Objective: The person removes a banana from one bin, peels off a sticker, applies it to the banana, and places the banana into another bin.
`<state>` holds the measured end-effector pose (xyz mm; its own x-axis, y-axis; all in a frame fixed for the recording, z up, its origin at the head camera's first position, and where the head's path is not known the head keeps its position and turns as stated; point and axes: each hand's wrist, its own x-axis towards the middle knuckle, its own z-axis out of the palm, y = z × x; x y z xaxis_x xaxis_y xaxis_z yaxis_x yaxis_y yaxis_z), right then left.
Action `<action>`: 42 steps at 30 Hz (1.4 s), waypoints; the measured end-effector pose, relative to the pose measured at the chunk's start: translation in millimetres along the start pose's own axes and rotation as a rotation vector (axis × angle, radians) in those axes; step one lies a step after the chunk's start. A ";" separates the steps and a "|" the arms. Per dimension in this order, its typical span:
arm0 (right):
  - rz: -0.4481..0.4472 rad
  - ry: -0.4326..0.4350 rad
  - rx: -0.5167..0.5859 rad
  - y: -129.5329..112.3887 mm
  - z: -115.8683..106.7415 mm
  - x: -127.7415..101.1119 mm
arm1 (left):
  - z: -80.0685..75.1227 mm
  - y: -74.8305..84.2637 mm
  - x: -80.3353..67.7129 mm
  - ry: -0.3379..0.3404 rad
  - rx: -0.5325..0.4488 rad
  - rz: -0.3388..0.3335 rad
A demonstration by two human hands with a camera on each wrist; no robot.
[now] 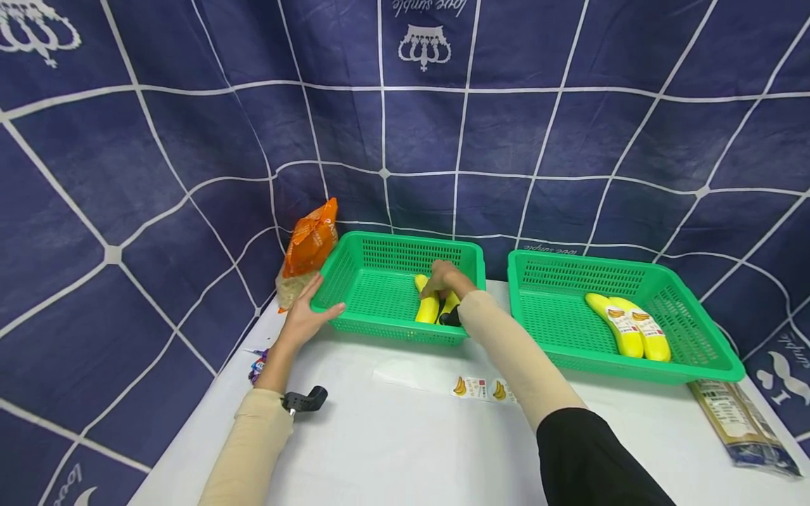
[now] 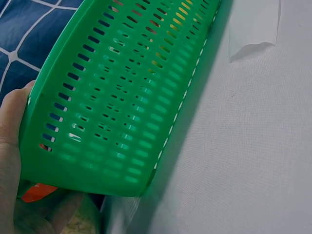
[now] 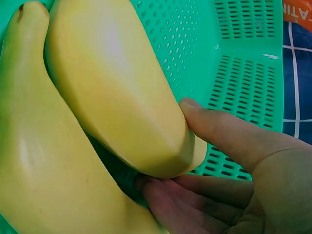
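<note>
In the head view my right hand [image 1: 446, 277] reaches into the left green basket [image 1: 380, 281] and grips the end of one of two yellow bananas [image 1: 428, 307] lying there. The right wrist view shows my thumb [image 3: 219, 131] and fingers pinching the tip of the upper banana [image 3: 112, 83], with the second banana [image 3: 39, 165] beside it on the basket floor [image 3: 243, 73]. My left hand [image 1: 310, 313] rests with straight fingers against the basket's near-left corner. In the left wrist view the left hand [image 2: 9, 136] lies flat on the basket's perforated wall [image 2: 122, 97].
A second green basket [image 1: 696, 330] at the right holds two stickered bananas [image 1: 629, 327]. An orange bag [image 1: 310, 246] leans behind the left basket. Banana stickers [image 1: 481, 388] lie on the white table [image 1: 392, 436], a packet [image 1: 740, 422] at its right edge, small wrappers [image 1: 258, 365] at its left.
</note>
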<state>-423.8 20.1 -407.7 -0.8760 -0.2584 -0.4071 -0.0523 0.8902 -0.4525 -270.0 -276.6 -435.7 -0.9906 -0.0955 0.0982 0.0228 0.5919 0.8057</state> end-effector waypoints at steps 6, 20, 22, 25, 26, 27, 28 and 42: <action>-0.006 0.035 -0.013 -0.1 -4.5 -4.9 | 0.5 1.8 0.9 0.004 -0.006 0.006; -0.064 0.121 0.025 -5.0 -32.8 -34.3 | 1.1 4.4 0.7 0.001 -0.009 0.002; -0.086 0.143 0.020 -5.8 -38.5 -40.6 | 0.9 5.0 1.2 0.002 -0.010 -0.002; -0.110 0.177 -0.014 -5.9 -47.1 -49.9 | 0.4 5.0 1.1 0.003 -0.007 -0.013; -0.117 0.190 -0.029 -5.8 -49.9 -53.1 | 0.1 4.9 0.5 0.002 -0.004 -0.019; -0.121 0.204 -0.041 -5.6 -52.8 -56.5 | -0.2 4.7 -0.2 -0.001 -0.002 -0.023; -0.121 0.220 -0.038 -5.2 -56.4 -60.1 | -0.4 4.5 -0.4 -0.004 0.000 -0.023; -0.111 0.281 -0.044 5.8 -88.8 -122.6 | -1.2 3.6 -0.7 -0.016 -0.008 -0.004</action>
<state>-359.3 90.3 -289.9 -0.9618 -0.2465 -0.1191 -0.1704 0.8795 -0.4444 -269.0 -275.4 -432.1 -0.9927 -0.0845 0.0856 0.0201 0.5853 0.8106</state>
